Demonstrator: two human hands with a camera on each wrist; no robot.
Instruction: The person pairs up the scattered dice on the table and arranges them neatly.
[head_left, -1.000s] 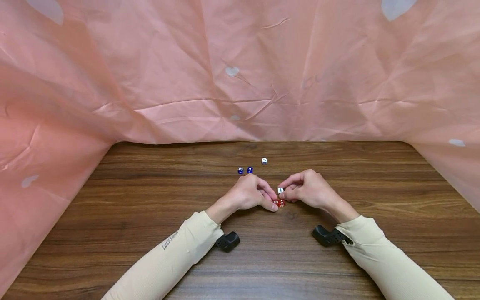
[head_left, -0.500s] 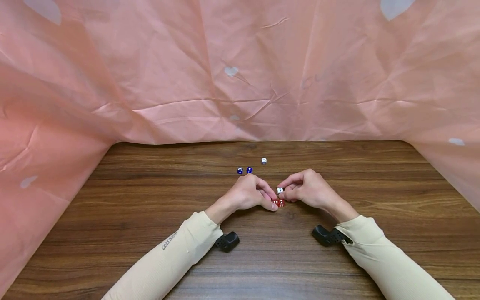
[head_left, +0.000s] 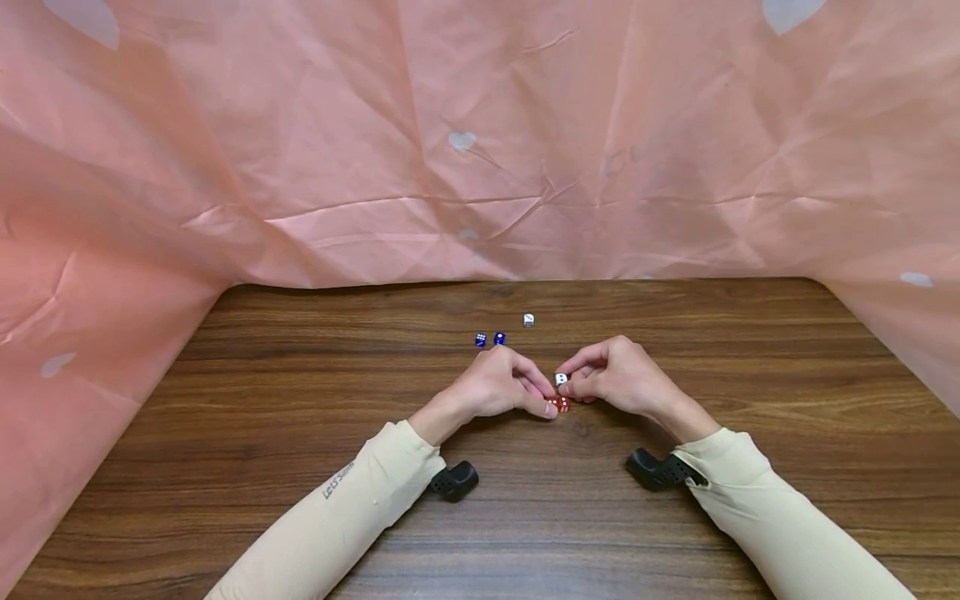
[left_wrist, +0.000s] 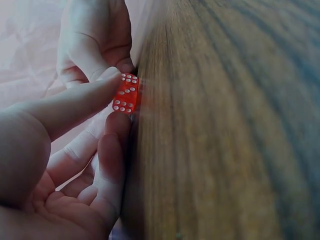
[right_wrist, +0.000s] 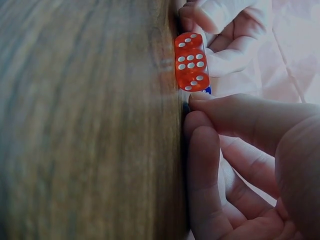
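Two red dice lie side by side on the wooden table, with white pips. My left hand pinches the left one between thumb and fingers; the left wrist view shows the thumb tip at the red die. From the right wrist view the red pair sits just beyond my right thumb. My right hand holds a white die at its thumb and index fingertips, just behind the red pair. That white die is hidden in both wrist views.
Farther back stand two blue dice, one on the left and one on the right. Another white die lies behind them. Pink cloth hangs around the table's back and sides. Each wrist carries a black device.
Both hands and the dice stay almost in place. A slight shift of the head view is the main difference.
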